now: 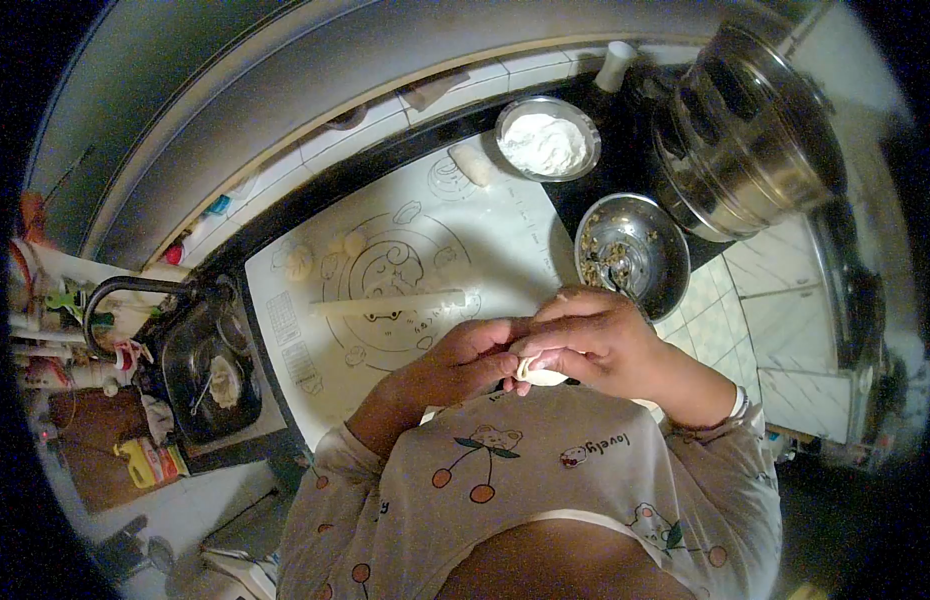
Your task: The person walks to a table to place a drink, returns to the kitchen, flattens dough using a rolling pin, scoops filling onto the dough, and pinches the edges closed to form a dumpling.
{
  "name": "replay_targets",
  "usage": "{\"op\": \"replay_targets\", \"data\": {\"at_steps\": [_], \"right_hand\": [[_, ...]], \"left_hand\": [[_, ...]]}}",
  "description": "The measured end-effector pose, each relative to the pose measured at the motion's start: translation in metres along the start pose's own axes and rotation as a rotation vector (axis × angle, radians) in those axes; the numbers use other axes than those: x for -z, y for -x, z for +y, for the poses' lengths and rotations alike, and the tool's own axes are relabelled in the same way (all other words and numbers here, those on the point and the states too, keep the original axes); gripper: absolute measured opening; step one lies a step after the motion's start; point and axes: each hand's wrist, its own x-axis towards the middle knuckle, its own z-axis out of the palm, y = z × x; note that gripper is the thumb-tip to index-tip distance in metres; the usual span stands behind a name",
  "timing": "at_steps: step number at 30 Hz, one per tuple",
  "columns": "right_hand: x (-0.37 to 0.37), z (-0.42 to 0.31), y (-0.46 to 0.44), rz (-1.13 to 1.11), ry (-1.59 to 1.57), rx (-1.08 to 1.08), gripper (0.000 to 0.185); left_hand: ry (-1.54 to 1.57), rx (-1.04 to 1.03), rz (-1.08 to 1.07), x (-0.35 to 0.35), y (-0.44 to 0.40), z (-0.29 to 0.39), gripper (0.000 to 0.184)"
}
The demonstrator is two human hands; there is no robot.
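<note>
Close to my chest, a pale folded dumpling is pinched between my two hands. My left hand has its fingers closed at the dumpling's left edge. Curled over it from the other side is my right hand, thumb pressed against the dough. Part of the dumpling is hidden by the fingers. Just beyond my right hand stands a metal bowl with some crumbly filling and a utensil inside. A rolling pin lies across the printed white mat, with small dough pieces behind it.
A bowl of white flour stands at the back, beside a dough roll. At the right rises a large metal steamer. The dark sink and its curved black faucet are on the left. A white container stands near the wall.
</note>
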Motion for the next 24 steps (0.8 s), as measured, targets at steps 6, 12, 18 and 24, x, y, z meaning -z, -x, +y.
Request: {"op": "replay_targets", "data": {"at_steps": [6, 12, 18, 24], "right_hand": [[-0.002, -0.004, 0.008, 0.142, 0.057, 0.066, 0.017], [-0.009, -0.01, 0.006, 0.205, 0.092, -0.03, 0.025], [-0.009, -0.008, 0.011, 0.265, 0.305, 0.13, 0.035], [-0.012, -0.014, 0.021, 0.308, 0.36, 0.106, 0.028]], "left_hand": [[0.09, -0.071, 0.032, -0.012, 0.003, 0.01, 0.049], [-0.023, -0.125, 0.171, -0.009, 0.0, -0.013, 0.042], [-0.19, -0.126, 0.28, -0.023, -0.003, -0.006, 0.044], [-0.398, -0.091, 0.346, -0.035, -0.001, 0.007, 0.044]]}}
